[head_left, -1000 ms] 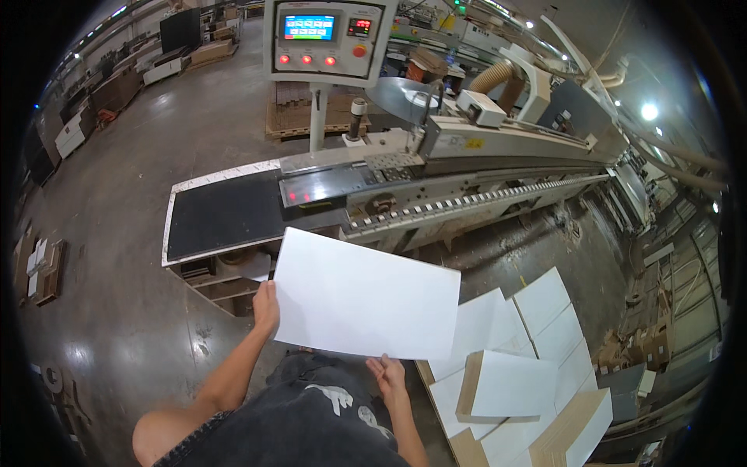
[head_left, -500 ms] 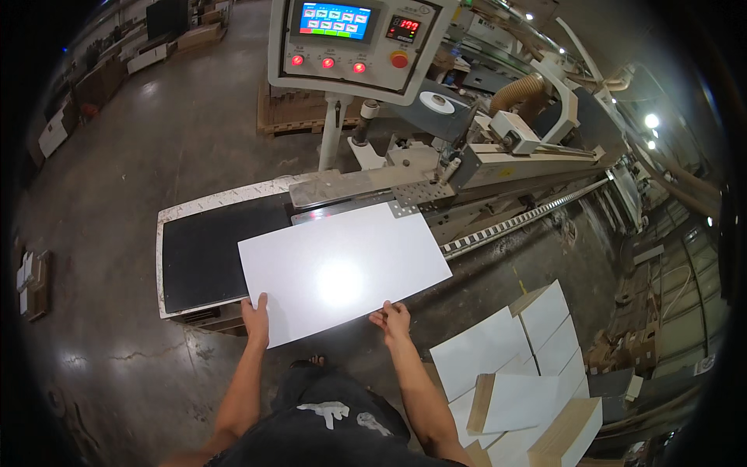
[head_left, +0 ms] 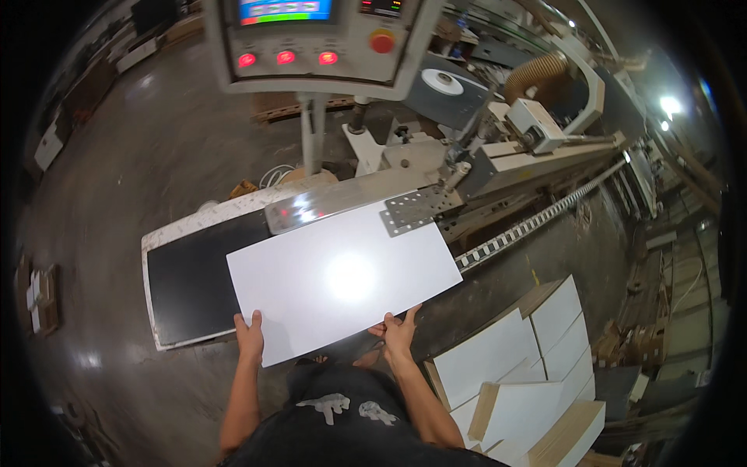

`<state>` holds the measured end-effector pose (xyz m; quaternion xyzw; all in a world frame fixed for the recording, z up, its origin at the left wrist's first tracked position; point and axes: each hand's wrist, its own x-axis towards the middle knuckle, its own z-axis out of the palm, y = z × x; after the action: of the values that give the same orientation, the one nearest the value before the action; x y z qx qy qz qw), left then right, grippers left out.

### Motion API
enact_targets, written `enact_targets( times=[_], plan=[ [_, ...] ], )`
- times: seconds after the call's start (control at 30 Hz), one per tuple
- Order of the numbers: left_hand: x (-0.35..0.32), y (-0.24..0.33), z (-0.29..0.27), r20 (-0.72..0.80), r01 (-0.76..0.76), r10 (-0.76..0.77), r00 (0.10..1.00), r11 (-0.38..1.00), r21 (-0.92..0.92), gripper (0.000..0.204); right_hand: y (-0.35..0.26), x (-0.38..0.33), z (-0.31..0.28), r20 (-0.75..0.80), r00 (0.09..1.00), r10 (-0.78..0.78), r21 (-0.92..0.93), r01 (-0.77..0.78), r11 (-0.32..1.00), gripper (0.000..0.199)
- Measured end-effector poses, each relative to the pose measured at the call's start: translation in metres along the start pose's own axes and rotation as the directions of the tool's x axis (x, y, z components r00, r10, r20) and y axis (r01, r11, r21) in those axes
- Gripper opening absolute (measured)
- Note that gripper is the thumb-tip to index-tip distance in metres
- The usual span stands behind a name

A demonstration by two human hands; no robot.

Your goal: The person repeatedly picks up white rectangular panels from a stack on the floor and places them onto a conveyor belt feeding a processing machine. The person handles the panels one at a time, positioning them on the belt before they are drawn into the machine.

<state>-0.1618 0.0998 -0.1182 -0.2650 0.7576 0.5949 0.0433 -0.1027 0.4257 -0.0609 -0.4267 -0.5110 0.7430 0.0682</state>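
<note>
We see a smooth, glossy white panel (head_left: 303,292) throwing back a bright glare, and on its far side a shiny metal strip (head_left: 319,204) and a duller perforated metal plate (head_left: 420,208). At left the black tabletop (head_left: 191,284) looks matt. Near right, stacked boards (head_left: 520,409) show smooth white faces and wood-brown edges; our dark clothing (head_left: 342,444) is matt cloth.

Around me the grey floor (head_left: 101,226) shines in patches, and a bright lamp (head_left: 670,107) glares high on the right.
</note>
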Motion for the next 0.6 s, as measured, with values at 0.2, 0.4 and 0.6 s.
enact_targets(
  times=[0.2, 0.4, 0.6],
  plan=[
    [-0.005, 0.005, 0.053, -0.010, 0.034, -0.036, 0.999, 0.991, -0.131, 0.041, -0.037, 0.037, -0.031, -0.010, 1.000, 0.013, -0.008, -0.013, 1.000, 0.091],
    [-0.018, 0.041, 0.108, 0.027, 0.199, -0.198, 0.980, 0.976, -0.093, 0.078, -0.052, 0.076, -0.071, -0.077, 0.995, -0.063, -0.030, 0.061, 0.998, 0.094],
    [-0.003, 0.031, 0.146, 0.166, 0.149, -0.130, 0.978, 0.983, -0.108, 0.051, -0.081, 0.117, -0.095, -0.069, 0.998, 0.000, -0.125, -0.009, 0.992, 0.092]
  ],
)
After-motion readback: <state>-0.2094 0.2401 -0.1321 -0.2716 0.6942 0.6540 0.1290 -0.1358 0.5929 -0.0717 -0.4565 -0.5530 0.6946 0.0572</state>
